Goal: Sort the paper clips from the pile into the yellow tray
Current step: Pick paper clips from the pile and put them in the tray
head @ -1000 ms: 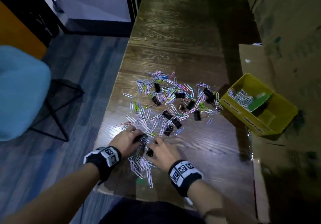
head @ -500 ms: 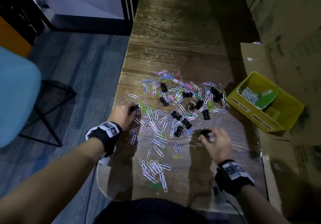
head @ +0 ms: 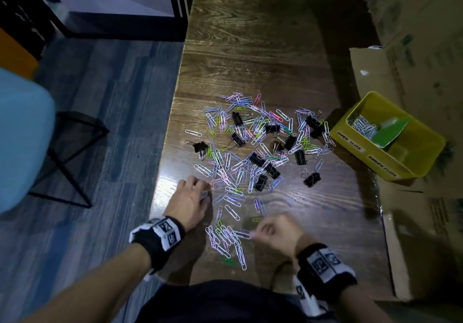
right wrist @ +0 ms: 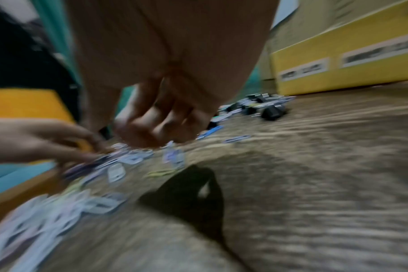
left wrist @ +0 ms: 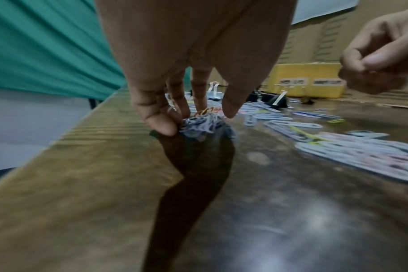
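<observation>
A pile of coloured paper clips [head: 253, 144] mixed with black binder clips [head: 263, 164] is spread over the wooden table [head: 250, 47]. The yellow tray [head: 363, 152] stands right of the pile, with silver clips and a green card in its far compartment. My left hand [head: 193, 197] is at the pile's near-left rim; its thumb and fingers pinch a bunch of paper clips [left wrist: 198, 125] against the tabletop. My right hand [head: 273, 232] hovers beside a small near group of paper clips [head: 225, 240], fingers curled, nothing visible in them. The right wrist view is blurred.
One binder clip [head: 312, 178] lies alone right of the pile, another [head: 200, 146] at its left side. Cardboard boxes [head: 426, 47] run along the right behind the tray. The table's left edge drops to the floor, where a blue chair [head: 22, 134] stands.
Both hands set down the binder clips they held, one left and one right of the pile. The left hand came nearer and gathered paper clips. The right hand swung back left to the near group.
</observation>
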Demonstrator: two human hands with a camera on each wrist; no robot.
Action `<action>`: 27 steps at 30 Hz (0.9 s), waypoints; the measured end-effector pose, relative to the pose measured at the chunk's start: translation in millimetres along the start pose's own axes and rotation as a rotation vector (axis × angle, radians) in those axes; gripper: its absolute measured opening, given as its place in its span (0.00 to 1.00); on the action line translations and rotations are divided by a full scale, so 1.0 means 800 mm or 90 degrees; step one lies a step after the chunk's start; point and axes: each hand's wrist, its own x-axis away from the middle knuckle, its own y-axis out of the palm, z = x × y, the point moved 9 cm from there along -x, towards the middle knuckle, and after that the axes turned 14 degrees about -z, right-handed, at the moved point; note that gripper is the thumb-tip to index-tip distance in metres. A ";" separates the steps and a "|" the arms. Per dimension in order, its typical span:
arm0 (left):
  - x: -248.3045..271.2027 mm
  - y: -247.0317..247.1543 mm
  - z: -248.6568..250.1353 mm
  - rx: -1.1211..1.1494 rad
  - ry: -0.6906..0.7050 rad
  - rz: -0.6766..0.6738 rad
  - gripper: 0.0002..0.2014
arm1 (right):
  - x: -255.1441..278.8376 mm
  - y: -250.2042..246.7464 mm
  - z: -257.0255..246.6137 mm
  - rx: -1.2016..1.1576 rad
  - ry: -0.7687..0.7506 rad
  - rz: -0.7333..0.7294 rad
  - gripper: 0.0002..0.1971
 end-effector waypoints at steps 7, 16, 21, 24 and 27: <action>0.010 0.039 0.067 0.014 0.168 -0.097 0.20 | -0.030 0.117 -0.025 0.018 0.029 -0.369 0.09; 0.070 0.089 0.071 -0.076 0.247 -0.440 0.08 | -0.009 -0.013 -0.011 0.006 -0.006 0.065 0.10; 0.029 0.092 0.097 -0.041 0.226 -0.382 0.06 | 0.004 -0.024 -0.002 0.157 0.068 0.152 0.40; 0.011 0.058 0.096 -0.063 0.196 -0.245 0.10 | -0.006 -0.007 -0.014 0.236 0.111 0.145 0.49; 0.010 0.024 0.069 -0.085 0.108 -0.077 0.23 | -0.011 0.002 -0.033 0.232 0.125 0.141 0.48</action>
